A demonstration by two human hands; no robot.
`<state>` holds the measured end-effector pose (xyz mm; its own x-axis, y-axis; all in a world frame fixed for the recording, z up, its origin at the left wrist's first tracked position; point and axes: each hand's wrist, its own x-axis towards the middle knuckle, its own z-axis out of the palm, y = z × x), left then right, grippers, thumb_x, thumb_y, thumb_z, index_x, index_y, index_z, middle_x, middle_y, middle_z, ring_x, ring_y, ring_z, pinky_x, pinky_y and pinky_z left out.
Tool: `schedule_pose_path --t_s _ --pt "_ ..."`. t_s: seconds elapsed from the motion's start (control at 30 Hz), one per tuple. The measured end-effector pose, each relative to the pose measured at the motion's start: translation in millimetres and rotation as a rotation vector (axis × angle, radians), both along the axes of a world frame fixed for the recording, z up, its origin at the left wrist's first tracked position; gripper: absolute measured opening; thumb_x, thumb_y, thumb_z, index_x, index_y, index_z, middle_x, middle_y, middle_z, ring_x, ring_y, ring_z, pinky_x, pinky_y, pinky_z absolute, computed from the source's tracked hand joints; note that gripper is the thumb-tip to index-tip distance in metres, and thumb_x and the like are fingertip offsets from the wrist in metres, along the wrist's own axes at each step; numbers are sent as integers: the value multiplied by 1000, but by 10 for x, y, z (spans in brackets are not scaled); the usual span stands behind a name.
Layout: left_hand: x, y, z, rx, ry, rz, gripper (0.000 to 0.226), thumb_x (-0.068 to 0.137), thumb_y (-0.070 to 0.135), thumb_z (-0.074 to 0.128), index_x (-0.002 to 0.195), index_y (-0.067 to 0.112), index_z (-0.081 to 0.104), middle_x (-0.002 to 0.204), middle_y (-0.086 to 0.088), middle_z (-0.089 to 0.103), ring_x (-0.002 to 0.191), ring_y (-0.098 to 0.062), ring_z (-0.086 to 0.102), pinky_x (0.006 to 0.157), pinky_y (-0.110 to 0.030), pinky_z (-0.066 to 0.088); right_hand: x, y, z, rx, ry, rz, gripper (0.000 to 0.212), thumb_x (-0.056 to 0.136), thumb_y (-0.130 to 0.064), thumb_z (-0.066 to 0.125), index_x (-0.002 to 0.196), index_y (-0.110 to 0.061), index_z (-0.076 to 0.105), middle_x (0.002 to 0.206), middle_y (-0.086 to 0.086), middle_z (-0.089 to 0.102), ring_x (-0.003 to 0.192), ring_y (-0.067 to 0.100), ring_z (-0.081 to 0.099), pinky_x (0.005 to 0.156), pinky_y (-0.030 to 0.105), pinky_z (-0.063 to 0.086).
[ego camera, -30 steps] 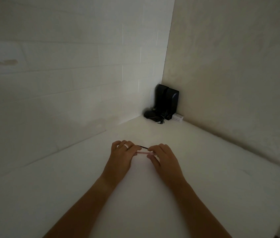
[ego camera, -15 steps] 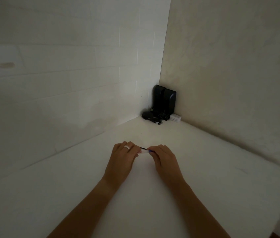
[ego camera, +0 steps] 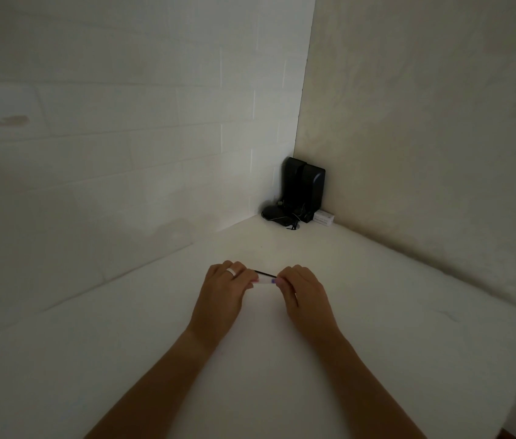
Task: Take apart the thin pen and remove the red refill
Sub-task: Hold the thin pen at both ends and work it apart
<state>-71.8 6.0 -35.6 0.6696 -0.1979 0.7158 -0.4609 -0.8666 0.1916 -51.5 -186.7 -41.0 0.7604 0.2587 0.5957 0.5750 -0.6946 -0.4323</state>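
Both my hands hold a thin pen [ego camera: 264,281] level over the white table [ego camera: 377,312], near its middle. My left hand [ego camera: 223,289], with a silver ring on one finger, pinches the pen's left end. My right hand [ego camera: 302,291] pinches its right end. Between the hands a short pale, clear stretch of barrel shows, with a small bluish bit by my right fingertips. A thin dark line [ego camera: 266,274] runs just behind it; whether that is a pen part or a shadow I cannot tell. No red refill shows.
Two black box-shaped devices [ego camera: 304,188] stand in the far corner where the walls meet, with a dark tangle of cable [ego camera: 277,213] at their foot and a small white box [ego camera: 323,218] beside them. The table's right edge drops off at the lower right.
My hands have drawn slightly closer, then a little apart, along the pen. The reddish tint seen between them one second ago no longer shows; a bluish bit now sits by my right fingers.
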Motion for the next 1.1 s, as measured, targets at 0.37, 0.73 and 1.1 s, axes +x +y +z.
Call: schedule_pose_path --t_s 0.37,0.73,1.1 --pt "17 15 -21 -20 49 -34 21 80 1 72 94 17 73 85 2 69 77 -17 58 76 -21 34 7 9 -7 -18 -10 33 26 100 -34 39 85 -19 54 79 -6 51 75 12 45 67 22 36" --pt "-42 -66 14 -18 5 -11 7 93 19 61 88 17 66 83 2 61 77 -16 55 73 -27 41 33 20 -11 69 145 14 33 98 -35 29 81 -20 53 69 -9 44 64 9 43 61 19 32" --pt "21 -95 -45 -23 40 -42 2 88 15 68 86 14 68 82 0 64 75 -18 55 72 -24 32 69 31 -56 11 90 12 33 98 -39 24 80 -24 46 67 -12 38 61 5 38 60 15 31"
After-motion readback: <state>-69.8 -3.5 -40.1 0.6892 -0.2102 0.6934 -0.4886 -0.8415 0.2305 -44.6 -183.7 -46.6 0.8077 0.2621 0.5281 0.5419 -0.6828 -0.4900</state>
